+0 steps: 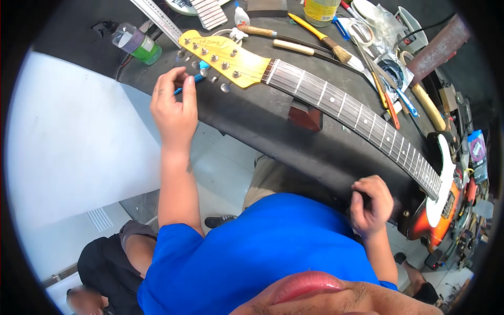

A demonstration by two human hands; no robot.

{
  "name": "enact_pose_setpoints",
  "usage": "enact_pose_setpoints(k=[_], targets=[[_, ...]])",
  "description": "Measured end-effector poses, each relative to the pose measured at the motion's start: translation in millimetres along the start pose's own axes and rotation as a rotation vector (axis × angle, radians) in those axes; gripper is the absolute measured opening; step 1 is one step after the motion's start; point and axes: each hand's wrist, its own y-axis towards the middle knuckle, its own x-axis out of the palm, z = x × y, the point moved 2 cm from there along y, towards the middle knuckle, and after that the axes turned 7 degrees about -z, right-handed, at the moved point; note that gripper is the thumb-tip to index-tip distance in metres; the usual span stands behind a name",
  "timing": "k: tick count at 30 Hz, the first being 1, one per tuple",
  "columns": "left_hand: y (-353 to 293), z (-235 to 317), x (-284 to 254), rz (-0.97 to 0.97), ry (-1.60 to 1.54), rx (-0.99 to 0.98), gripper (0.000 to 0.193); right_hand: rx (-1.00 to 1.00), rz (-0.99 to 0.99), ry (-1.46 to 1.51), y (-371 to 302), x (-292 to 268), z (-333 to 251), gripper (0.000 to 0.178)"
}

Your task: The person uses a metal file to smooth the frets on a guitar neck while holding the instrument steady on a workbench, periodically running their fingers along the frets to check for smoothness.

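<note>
An electric guitar with a dark fretboard [336, 101], white pickguard and orange-black sunburst body [443, 223] lies along the dark workbench. Its yellowish headstock [226, 58] is at the left, with strings over the tuning posts. My left hand [176, 107] is raised beside the silver tuning pegs [203, 72], fingers half bent and thumb apart from them. A thin blue item [200, 73] shows partly behind that hand, and no grip on it is visible. Near the bench's front edge, left of the guitar body, my right hand [374, 203] is loosely curled. Nothing shows in it, though its palm is hidden.
A brush [341, 52], wooden-handled files [294, 47] and other tools lie beyond the neck. A bottle with green liquid [144, 51] stands far left and a yellow-labelled jar [320, 11] at the back. Behind me at the lower left, another person [113, 260] is seated.
</note>
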Motion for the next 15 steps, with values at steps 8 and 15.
enact_pose_setpoints(k=[8, 15], targets=[[14.7, -11.2, 0.1, 0.067, 0.295, 0.412, 0.028, -0.032, -0.009, -0.022, 7.4, 13.6, -1.2, 0.02], [15.9, -10.9, 6.3, 0.072, 0.339, 0.398, 0.021, -0.023, -0.006, -0.021, 7.3, 13.0, -1.9, 0.018]])
